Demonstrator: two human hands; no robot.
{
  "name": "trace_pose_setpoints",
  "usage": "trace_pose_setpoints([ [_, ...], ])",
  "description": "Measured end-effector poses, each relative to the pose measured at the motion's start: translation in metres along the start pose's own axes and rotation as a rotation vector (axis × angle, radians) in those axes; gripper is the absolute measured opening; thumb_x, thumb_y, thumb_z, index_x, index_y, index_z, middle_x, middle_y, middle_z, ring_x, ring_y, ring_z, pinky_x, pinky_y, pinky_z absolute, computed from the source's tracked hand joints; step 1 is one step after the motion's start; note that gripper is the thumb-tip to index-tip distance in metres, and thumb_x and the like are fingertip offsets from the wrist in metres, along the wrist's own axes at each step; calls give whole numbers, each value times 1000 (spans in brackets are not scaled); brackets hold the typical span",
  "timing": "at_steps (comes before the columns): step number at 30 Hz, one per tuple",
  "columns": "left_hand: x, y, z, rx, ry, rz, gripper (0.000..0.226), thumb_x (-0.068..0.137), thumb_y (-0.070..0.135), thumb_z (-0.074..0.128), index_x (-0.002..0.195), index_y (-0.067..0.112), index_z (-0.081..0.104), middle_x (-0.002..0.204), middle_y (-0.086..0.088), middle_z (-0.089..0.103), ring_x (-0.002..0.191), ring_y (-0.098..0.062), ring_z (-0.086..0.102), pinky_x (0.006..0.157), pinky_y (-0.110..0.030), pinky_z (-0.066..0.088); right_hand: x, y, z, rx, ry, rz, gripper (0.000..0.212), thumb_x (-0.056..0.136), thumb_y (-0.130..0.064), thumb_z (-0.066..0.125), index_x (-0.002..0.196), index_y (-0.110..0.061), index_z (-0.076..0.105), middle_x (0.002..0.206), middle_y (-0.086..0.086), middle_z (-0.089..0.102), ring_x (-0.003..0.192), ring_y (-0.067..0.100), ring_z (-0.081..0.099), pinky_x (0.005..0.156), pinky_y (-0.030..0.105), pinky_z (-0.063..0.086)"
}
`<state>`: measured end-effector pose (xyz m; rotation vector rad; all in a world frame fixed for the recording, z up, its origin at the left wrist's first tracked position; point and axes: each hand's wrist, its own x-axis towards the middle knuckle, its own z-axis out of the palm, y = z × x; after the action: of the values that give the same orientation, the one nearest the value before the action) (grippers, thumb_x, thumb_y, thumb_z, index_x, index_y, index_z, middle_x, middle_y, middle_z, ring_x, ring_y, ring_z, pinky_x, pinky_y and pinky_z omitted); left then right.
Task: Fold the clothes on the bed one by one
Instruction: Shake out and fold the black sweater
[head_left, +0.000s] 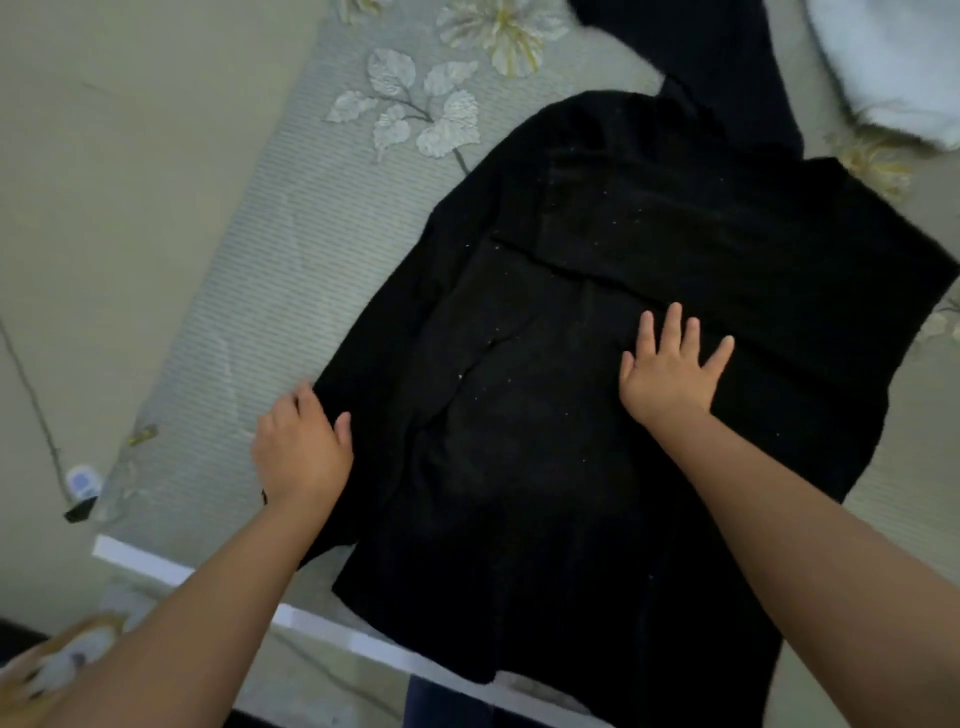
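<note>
On the floral bedspread (291, 249) a black garment (597, 322) lies spread before you, your left hand (301, 447) gripping its near-left edge, your right hand (670, 369) pressing flat, fingers splayed, mid-cloth.

A: What lies in front of you on the bed (291, 249)?

B: A black garment (597, 415) spread flat over the grey-green floral bedspread, one part folded across its upper half.

A: And your hands?

B: Your right hand (670, 374) presses flat on the cloth, fingers straight and spread, just below the fold's edge. Your left hand (301, 447) grips the garment's left edge, fingers curled into the fabric.

A: Anything else?

B: Another dark piece (727, 62) runs off toward the top, touching the garment, and a white fluffy item (893, 67) sits at the top right corner, apart from it.
</note>
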<state>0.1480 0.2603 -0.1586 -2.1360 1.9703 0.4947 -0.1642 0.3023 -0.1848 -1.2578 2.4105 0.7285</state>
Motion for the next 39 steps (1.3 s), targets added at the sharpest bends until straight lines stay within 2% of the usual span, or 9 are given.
trace_pose_setpoints([
  [3, -12, -30, 0, -300, 52, 27, 18, 89, 8, 53, 94, -7, 61, 87, -25, 61, 81, -38, 56, 66, -36, 34, -6, -16, -19, -92, -48, -6, 61, 95, -30, 33, 147, -13, 3, 155, 8, -2, 143, 25, -2, 111, 54, -2],
  [8, -2, -29, -26, -1135, 89, -422, 10, 90, 15, 55, 92, 9, 63, 79, 3, 59, 83, -17, 56, 74, -27, 43, -21, -40, -40, -24, -59, -158, 61, 95, -32, 36, 147, -17, 7, 156, 5, 1, 143, 24, -1, 113, 51, 4],
  [11, 17, -11, -54, -1549, 117, -550, 12, 92, 11, 53, 82, 13, 60, 80, 3, 59, 89, -18, 55, 80, -27, 48, -36, -50, -46, 7, -82, -255, 59, 96, -32, 35, 147, -22, 7, 156, 3, 1, 143, 24, -2, 113, 50, 7],
  [18, 83, 62, -148, -1944, 74, -320, 21, 97, 12, 42, 81, 21, 51, 81, 4, 54, 74, -6, 50, 79, -27, 45, -49, -32, -66, 274, -123, -228, 56, 97, -29, 35, 146, -22, 10, 156, 4, 2, 143, 24, 0, 114, 45, 12],
  [26, 54, 274, -166, -1821, -552, 263, 16, 95, 6, 42, 97, 10, 58, 84, 2, 59, 77, -6, 56, 77, -24, 48, -48, 73, -83, 782, 50, 65, 51, 95, -17, 45, 143, -14, 26, 154, 4, 16, 142, 19, 8, 113, 36, 18],
  [31, -9, 373, -97, -1164, -1043, 579, 45, 95, 6, 43, 138, 18, 35, 142, 0, 37, 119, -9, 38, 96, -35, 36, -58, 167, -39, 952, 147, 337, 37, 93, -5, 46, 129, 1, 47, 135, 19, 48, 126, 31, 42, 102, 34, 31],
  [33, -17, 372, -65, -933, -885, 566, 42, 94, 5, 43, 136, 13, 40, 140, -5, 42, 121, -13, 43, 99, -29, 36, -61, 187, -18, 1001, 121, 435, 33, 93, -7, 45, 125, 1, 51, 125, 21, 55, 117, 33, 50, 96, 35, 37],
  [36, 0, 335, -32, -465, -420, 670, 38, 91, 6, 49, 129, 9, 47, 132, -8, 49, 124, -19, 42, 102, -23, 30, -52, 186, -1, 1047, 154, 404, 34, 92, -12, 50, 123, 2, 52, 122, 20, 58, 114, 31, 52, 95, 35, 38],
  [39, 27, 295, -22, -180, -141, 749, 38, 88, 6, 53, 126, 6, 51, 130, -10, 49, 127, -22, 36, 105, -25, 26, -24, 166, -6, 1069, 212, 304, 58, 86, -29, 60, 134, -4, 41, 135, 16, 46, 126, 27, 41, 103, 34, 32],
])
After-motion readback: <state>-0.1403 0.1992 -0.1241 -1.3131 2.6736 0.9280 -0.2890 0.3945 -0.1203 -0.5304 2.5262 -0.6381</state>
